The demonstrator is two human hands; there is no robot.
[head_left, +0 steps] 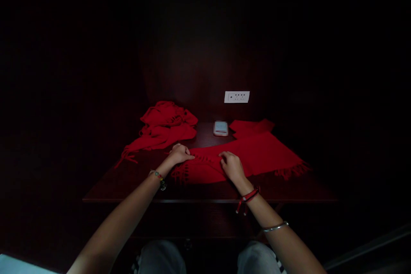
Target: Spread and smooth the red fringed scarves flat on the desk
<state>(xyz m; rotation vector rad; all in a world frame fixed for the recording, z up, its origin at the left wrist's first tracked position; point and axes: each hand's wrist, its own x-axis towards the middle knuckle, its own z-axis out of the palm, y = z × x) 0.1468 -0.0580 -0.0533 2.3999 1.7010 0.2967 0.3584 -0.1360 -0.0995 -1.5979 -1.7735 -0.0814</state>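
Knees (163, 257) in pale trousers show below both hands, short of the dark table's front edge (212, 201); behind the right hand, the forearm wears a silver bangle (276, 227) and, closer to the wrist, a red cord bracelet (250, 195); a beaded bracelet (156, 174) sits behind the left hand. Right hand (231, 165) has its fingers curled down onto the red scarf (260, 154), though whether they pinch or merely press I cannot tell; left hand (180, 154) appears to pinch the scarf's edge between thumb and fingers, just above its near fringe. Beneath and between the hands lies that scarf, its other fringed end well out to the right of the right hand; the stretch beside the right hand looks mostly flat already, while the strip between the hands is rucked and seems unfinished. Beyond the left hand, a crumpled red heap (167, 116) looks wholly unsorted; beyond the right hand, more red cloth (252, 127) lies folded over, perhaps part of the same scarf; past both hands, a small pale, blurred object (221, 128); farthest, a white wall socket (236, 96).
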